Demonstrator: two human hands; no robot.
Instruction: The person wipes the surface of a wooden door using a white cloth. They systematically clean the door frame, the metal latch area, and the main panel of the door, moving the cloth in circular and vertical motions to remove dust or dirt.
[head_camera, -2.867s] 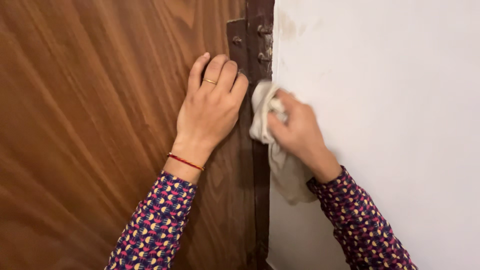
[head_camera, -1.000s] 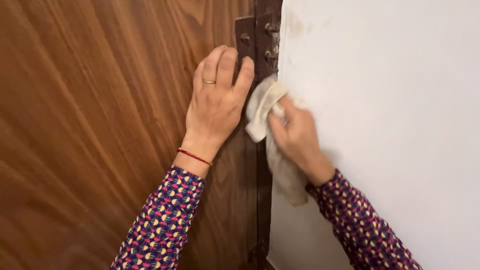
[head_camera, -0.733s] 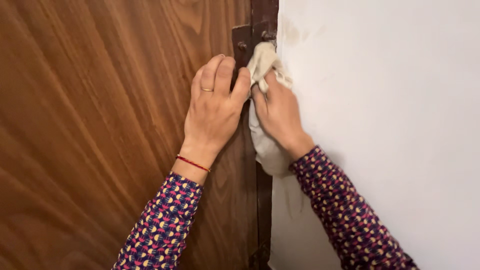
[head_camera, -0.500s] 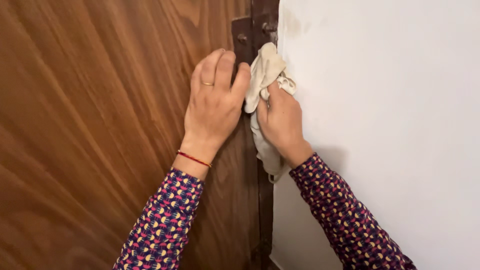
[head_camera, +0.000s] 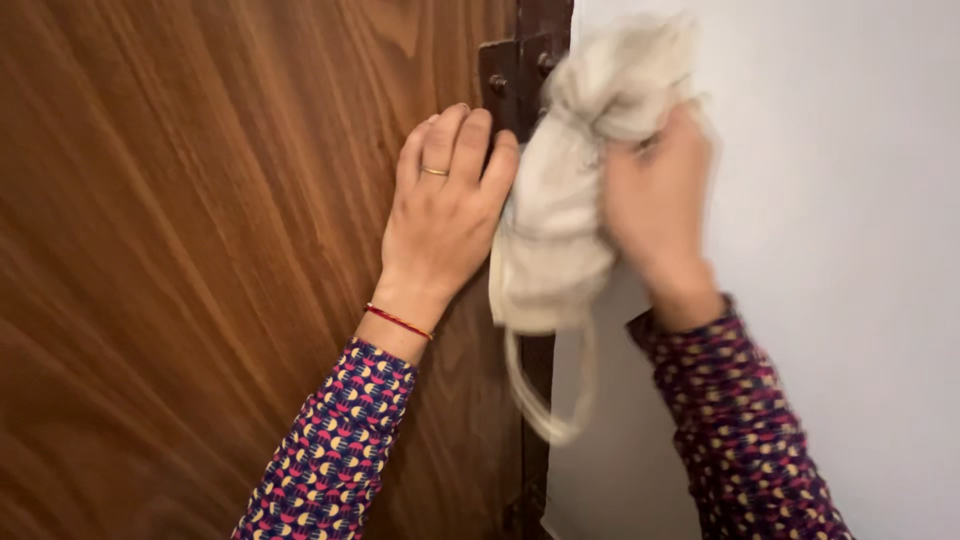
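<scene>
Cloth (head_camera: 560, 230), cream and blurred, bunched in right hand (head_camera: 655, 205) at the dark hinge (head_camera: 510, 75), seemingly mid-wipe; left hand (head_camera: 440, 215) flat on wooden door (head_camera: 200, 250).

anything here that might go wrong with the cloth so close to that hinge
The loose loop hanging from the cloth dangles beside the door edge and might snag on the dark hinge or its screws. The left hand lies flat on the wooden door with fingertips next to the hinge gap, so they could get pinched if the door swings. The right hand is blurred, so its grip is unclear.
</scene>
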